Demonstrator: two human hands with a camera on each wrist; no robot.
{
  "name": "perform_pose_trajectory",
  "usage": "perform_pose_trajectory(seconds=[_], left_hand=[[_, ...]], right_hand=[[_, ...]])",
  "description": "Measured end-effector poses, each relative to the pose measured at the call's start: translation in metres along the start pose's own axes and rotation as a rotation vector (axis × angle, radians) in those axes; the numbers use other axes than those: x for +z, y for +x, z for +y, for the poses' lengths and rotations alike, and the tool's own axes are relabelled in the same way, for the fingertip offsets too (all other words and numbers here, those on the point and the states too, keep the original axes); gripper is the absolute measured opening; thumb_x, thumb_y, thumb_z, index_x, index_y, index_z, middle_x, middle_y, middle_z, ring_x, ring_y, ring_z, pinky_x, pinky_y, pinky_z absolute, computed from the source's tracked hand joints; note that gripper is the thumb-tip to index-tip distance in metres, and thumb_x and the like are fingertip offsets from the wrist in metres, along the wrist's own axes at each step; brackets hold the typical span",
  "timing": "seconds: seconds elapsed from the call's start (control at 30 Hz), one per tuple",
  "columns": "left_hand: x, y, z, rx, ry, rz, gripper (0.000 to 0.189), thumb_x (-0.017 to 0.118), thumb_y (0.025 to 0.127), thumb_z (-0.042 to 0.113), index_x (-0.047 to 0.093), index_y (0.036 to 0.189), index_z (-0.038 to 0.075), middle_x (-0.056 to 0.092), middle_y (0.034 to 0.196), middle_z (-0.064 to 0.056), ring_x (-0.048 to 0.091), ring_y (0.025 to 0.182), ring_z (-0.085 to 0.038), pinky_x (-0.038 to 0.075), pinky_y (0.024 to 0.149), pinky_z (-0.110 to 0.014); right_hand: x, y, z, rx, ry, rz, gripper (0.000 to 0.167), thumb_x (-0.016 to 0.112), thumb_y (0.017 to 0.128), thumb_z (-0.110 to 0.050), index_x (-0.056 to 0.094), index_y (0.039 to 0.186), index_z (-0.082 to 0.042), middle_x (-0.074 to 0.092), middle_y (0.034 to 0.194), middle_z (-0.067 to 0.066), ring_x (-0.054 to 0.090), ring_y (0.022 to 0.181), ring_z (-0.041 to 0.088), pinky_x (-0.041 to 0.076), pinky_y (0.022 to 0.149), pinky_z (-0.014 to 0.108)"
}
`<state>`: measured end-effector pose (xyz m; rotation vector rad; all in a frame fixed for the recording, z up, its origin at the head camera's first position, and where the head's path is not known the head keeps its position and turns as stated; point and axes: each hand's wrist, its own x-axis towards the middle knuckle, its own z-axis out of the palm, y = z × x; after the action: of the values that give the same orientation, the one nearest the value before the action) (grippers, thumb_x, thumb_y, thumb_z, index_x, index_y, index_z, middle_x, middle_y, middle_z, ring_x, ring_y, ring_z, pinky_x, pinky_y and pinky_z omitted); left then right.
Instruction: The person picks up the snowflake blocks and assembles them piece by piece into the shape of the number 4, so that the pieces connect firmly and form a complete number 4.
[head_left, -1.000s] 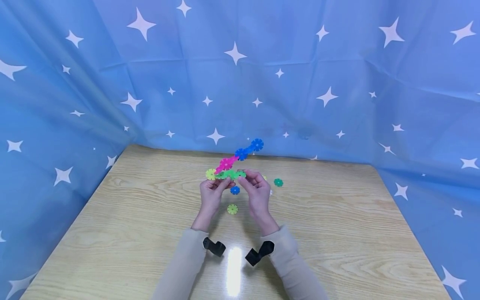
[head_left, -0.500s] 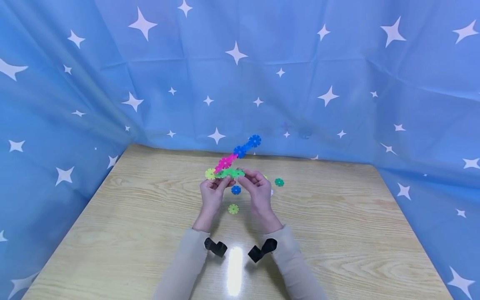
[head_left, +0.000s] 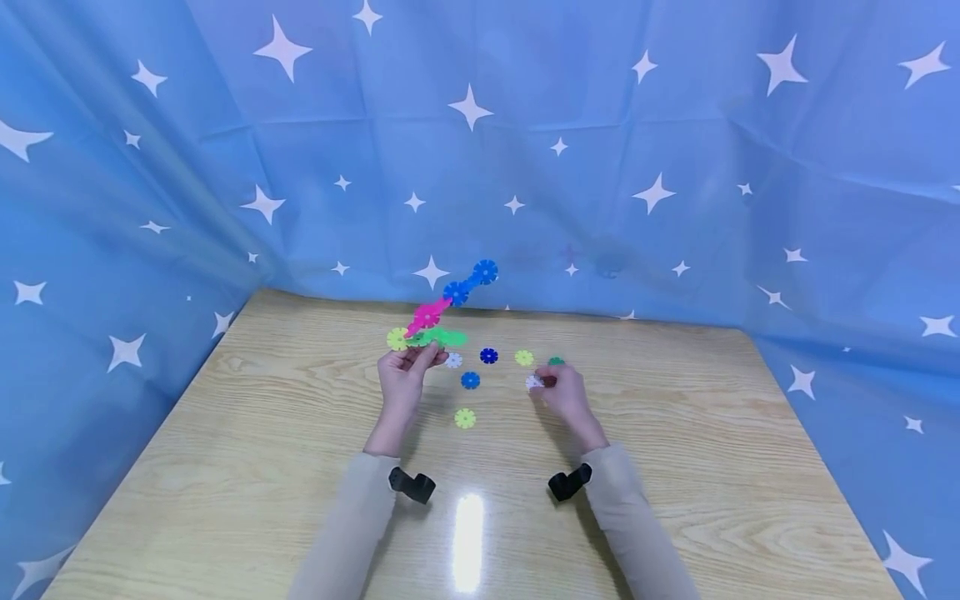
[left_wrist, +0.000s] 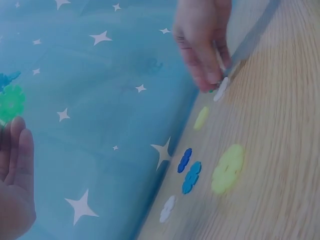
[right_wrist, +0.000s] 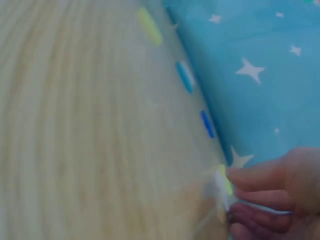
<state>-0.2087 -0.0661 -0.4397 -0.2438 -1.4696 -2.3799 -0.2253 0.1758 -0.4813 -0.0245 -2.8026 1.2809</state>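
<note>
My left hand (head_left: 403,379) pinches a chain of interlocking snowflake discs by its green part (head_left: 444,337), held above the table. A yellow disc (head_left: 397,339) forms the chain's left end; a pink part (head_left: 427,315) and a blue part (head_left: 457,292) slant up and away to the right. At right, my right hand (head_left: 567,398) is down at the tabletop, its thumb and fingertips pinching the edge of a white snowflake disc (head_left: 533,382). In the right wrist view this white disc (right_wrist: 221,189) is blurred. The right hand partly covers a dark green disc (head_left: 556,362).
Loose discs lie between the hands on the wooden table (head_left: 300,467): dark blue (head_left: 489,356), blue (head_left: 470,380), white (head_left: 453,360), yellow (head_left: 523,357) and yellow-green (head_left: 465,418). A blue star-patterned curtain (head_left: 600,183) hangs behind and along the sides.
My right hand has left the green part of the chain and moved right, down to the white disc. The left hand has shifted slightly left with the chain, uncovering several discs.
</note>
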Motion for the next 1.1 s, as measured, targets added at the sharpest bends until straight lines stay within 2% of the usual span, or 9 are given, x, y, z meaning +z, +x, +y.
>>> perform_pose_trajectory(seconds=[0.13,0.27,0.47,0.57,0.63,0.73,0.97,1.03,1.1], left_hand=[[-0.001,0.000,0.001,-0.004,0.008,-0.008,0.012,0.062,0.087,-0.004,0.069,0.083,0.004,0.069,0.073,-0.001,0.067,0.065,-0.010,0.057,0.072,-0.029],[-0.001,-0.001,0.000,0.006,0.009,-0.012,0.008,0.062,0.086,-0.006,0.068,0.085,-0.001,0.069,0.072,-0.001,0.067,0.065,-0.010,0.057,0.072,-0.029],[0.000,-0.001,0.000,0.018,0.013,-0.015,0.008,0.061,0.086,-0.006,0.068,0.086,-0.001,0.069,0.072,-0.001,0.067,0.066,-0.010,0.057,0.072,-0.029],[0.001,-0.001,0.001,0.012,0.004,-0.017,0.010,0.061,0.086,-0.007,0.068,0.085,0.001,0.069,0.072,-0.001,0.067,0.065,-0.011,0.057,0.071,-0.029],[0.002,-0.001,0.000,-0.002,0.000,-0.015,0.012,0.061,0.086,-0.007,0.069,0.085,0.003,0.069,0.072,-0.001,0.068,0.065,-0.011,0.057,0.071,-0.028],[0.002,-0.001,-0.001,-0.015,0.003,-0.010,0.015,0.061,0.086,-0.007,0.069,0.084,0.006,0.069,0.072,-0.001,0.068,0.065,-0.010,0.057,0.071,-0.028],[0.002,0.000,-0.004,-0.011,0.015,-0.026,0.011,0.062,0.087,-0.005,0.068,0.085,0.004,0.069,0.072,-0.001,0.068,0.066,-0.011,0.057,0.072,-0.029],[0.002,-0.001,-0.005,-0.006,0.010,-0.028,0.011,0.062,0.086,-0.005,0.068,0.085,0.003,0.069,0.072,-0.001,0.067,0.066,-0.011,0.057,0.072,-0.029],[0.002,-0.001,-0.006,-0.008,0.010,-0.027,0.012,0.062,0.086,-0.006,0.068,0.085,0.004,0.069,0.072,-0.001,0.067,0.066,-0.011,0.057,0.071,-0.029]], right_hand=[[0.003,0.003,0.007,-0.033,-0.109,-0.021,0.024,0.072,0.078,0.002,0.067,0.100,0.008,0.063,0.093,0.018,0.058,0.085,0.027,0.053,0.074,0.038],[0.001,0.007,0.007,-0.048,-0.151,-0.062,0.017,0.071,0.078,0.001,0.067,0.093,0.008,0.060,0.087,0.015,0.056,0.080,0.026,0.051,0.071,0.037],[-0.010,0.012,-0.001,0.012,-0.234,-0.172,0.015,0.071,0.074,-0.003,0.059,0.082,0.002,0.056,0.082,0.011,0.052,0.074,0.024,0.047,0.063,0.033],[-0.010,0.013,-0.003,0.046,-0.241,-0.184,0.019,0.073,0.072,-0.004,0.057,0.083,0.000,0.056,0.083,0.011,0.052,0.075,0.024,0.046,0.063,0.033],[-0.009,0.012,-0.004,0.074,-0.221,-0.181,0.021,0.074,0.073,-0.004,0.057,0.086,0.000,0.056,0.085,0.010,0.052,0.078,0.024,0.046,0.067,0.034],[-0.006,0.009,-0.002,0.073,-0.182,-0.149,0.023,0.075,0.075,-0.005,0.056,0.088,-0.001,0.055,0.084,0.009,0.051,0.076,0.022,0.045,0.065,0.031],[-0.002,0.006,-0.003,0.006,-0.060,-0.066,0.011,0.072,0.080,-0.004,0.062,0.084,-0.001,0.059,0.077,0.007,0.053,0.069,0.018,0.044,0.059,0.026],[-0.002,0.004,-0.008,-0.009,0.004,-0.050,0.008,0.071,0.081,-0.005,0.064,0.084,-0.001,0.061,0.075,0.006,0.053,0.066,0.015,0.045,0.057,0.023],[-0.003,0.000,-0.018,-0.014,0.116,-0.041,0.009,0.070,0.083,-0.004,0.065,0.086,0.002,0.062,0.075,0.006,0.054,0.064,0.011,0.047,0.056,0.020]])
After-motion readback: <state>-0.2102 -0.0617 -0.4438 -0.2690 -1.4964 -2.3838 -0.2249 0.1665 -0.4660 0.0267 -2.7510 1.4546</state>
